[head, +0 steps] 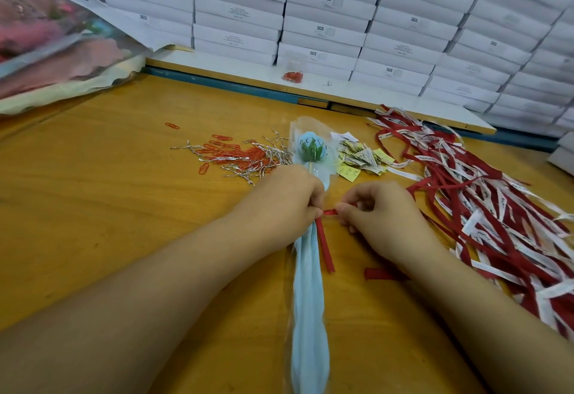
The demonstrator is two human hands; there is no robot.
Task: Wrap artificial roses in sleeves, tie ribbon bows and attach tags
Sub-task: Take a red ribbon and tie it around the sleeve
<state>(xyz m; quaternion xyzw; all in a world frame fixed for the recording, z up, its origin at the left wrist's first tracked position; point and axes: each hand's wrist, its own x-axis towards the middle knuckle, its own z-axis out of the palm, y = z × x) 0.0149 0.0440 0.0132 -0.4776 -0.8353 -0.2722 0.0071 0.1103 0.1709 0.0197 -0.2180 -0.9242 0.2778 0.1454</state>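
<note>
A light blue artificial rose (pixel 311 149) lies in a clear and pale blue sleeve (pixel 308 300) along the middle of the wooden table (pixel 108 213), bloom pointing away from me. My left hand (pixel 289 198) grips the gathered sleeve below the bloom and pinches a red ribbon (pixel 325 244) there. My right hand (pixel 377 210) pinches the ribbon's short stretch just right of the sleeve. One ribbon tail hangs down beside the sleeve; another end lies under my right forearm.
A heap of red and white ribbons (pixel 484 207) covers the right side. Yellow and white paper tags (pixel 360 157) lie beside the bloom. Orange paper clips and silver twist ties (pixel 242 157) lie left of it. Stacked white boxes (pixel 341 21) line the back; bagged flowers (pixel 52 42) sit far left.
</note>
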